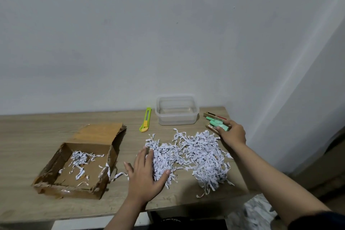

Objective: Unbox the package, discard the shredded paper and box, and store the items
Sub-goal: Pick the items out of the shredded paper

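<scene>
My right grip [232, 132] closes on what look like green pens [219, 125] beside the tub [176, 117]; my left [147, 173] lies flat and empty on the shreds [190, 157]. The box [74, 170] is nearly emptied on the bench [28, 136]. Storing and binning remain.

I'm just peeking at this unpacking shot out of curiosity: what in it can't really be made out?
All in the head view:
- Green items: partly covered by the right hand; labels too small to read.
- Print on the shredded paper: too small.
- Anything under that pile: hidden by paper and the left hand.
- Cardboard box: near wall hides its inner front edge.
- Floor below the table: cut off by the frame.
</scene>
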